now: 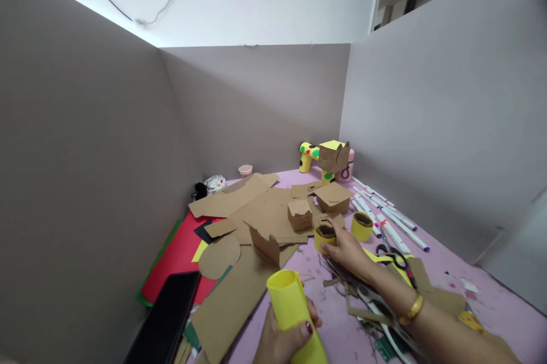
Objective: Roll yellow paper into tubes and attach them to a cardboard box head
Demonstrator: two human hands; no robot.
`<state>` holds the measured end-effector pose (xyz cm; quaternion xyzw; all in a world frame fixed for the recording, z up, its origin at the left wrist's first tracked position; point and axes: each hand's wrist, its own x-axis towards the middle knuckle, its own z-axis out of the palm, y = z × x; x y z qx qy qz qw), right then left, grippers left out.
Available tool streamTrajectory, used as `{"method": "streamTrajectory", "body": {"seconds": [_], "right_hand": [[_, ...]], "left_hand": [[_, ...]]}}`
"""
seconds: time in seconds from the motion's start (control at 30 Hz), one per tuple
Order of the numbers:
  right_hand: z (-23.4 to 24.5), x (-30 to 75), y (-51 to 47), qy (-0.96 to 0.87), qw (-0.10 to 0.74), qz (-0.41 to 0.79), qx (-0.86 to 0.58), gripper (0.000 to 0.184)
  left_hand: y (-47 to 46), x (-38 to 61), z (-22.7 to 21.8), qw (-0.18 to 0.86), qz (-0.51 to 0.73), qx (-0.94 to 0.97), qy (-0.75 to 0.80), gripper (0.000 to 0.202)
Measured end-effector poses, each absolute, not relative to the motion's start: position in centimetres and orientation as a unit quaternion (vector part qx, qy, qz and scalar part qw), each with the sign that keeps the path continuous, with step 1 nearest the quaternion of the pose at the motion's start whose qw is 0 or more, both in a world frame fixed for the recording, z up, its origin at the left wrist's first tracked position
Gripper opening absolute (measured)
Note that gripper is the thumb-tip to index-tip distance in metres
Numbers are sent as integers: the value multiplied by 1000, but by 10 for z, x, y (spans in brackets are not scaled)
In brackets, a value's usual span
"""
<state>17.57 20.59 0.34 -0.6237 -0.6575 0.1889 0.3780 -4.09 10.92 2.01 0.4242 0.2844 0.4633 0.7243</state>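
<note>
Head view, yellow paper tube (pixel 293 313), cardboard ring (pixel 325 237)

The yellow roll (pixel 293 310) in my left hand (pixel 280 344) is smooth matt paper. The ring (pixel 325 237) at my right hand (pixel 350 250) is rough brown cardboard, yellow paper outside. My bangle (pixel 413 308) shines, probably metal.

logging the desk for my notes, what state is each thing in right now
rolled yellow paper tube, rolled up, clasped in left hand
short yellow-wrapped cardboard ring, open end up, pinched by right hand
second yellow cardboard ring, upright, untouched
small brown cardboard box, closed
white marker pens, capped, lying flat
small pink cup, upright
black phone, screen dark
</note>
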Motion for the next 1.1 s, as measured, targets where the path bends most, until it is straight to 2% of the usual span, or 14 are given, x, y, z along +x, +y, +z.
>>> {"method": "streamTrajectory", "body": {"seconds": [0.17,0.37,0.63,0.7,0.8,0.87,0.97,1.07,1.1], "right_hand": [[16,168,198,-671,384,196,-603,57],[34,137,163,-726,370,266,-515,47],[26,111,127,-763,306,298,-485,50],[26,116,126,-762,299,299,-490,54],[36,120,134,-753,304,273,-516,75],[46,113,146,-749,313,235,-535,79],[59,89,169,-760,308,197,-538,68],[72,68,194,-769,297,193,-532,19],[77,65,203,-767,299,191,-535,20]], "left_hand": [[105,-53,35,731,525,334,281,42],[110,-81,48,693,601,281,282,46],[117,-111,53,637,684,243,261,41],[117,-115,54,636,688,232,261,42],[117,-119,54,635,702,213,243,43],[116,-120,54,636,711,200,225,41],[116,-122,56,636,718,186,211,40],[115,-126,57,629,727,179,208,41],[115,-128,57,628,729,177,205,42]]}}
